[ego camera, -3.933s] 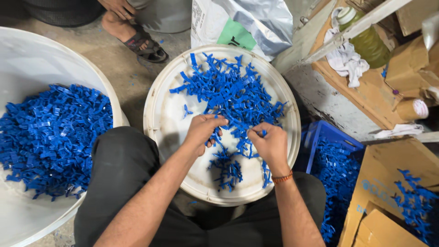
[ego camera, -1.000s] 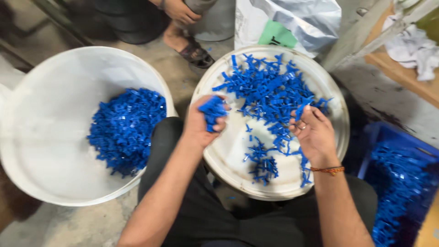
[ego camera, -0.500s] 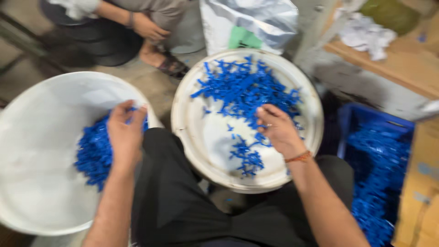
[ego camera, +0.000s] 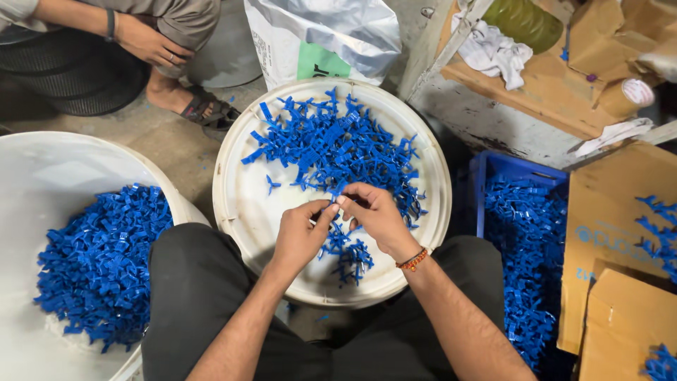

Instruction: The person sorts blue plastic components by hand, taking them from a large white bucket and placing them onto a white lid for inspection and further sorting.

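Fingertips met over the blue plastic parts at the centre of the frame.

The left hand [ego camera: 300, 236] and right hand [ego camera: 374, 215] pinched narrow on one small blue piece [ego camera: 341, 200] above the round white tray [ego camera: 240, 212], the blue parts pile [ego camera: 331, 152] just beyond. A white tub [ego camera: 42, 176] of blue parts sat at lower left, a blue crate [ego camera: 525, 254] at right, another person's hand [ego camera: 144, 42] at upper left.

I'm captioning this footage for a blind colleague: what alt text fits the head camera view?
Seen from above, a seated person's left hand and right hand meet over a round white tray, pinching small blue plastic pieces from its pile. A white tub of more pieces sits at left, a blue crate at right, another person's sandalled foot beyond.
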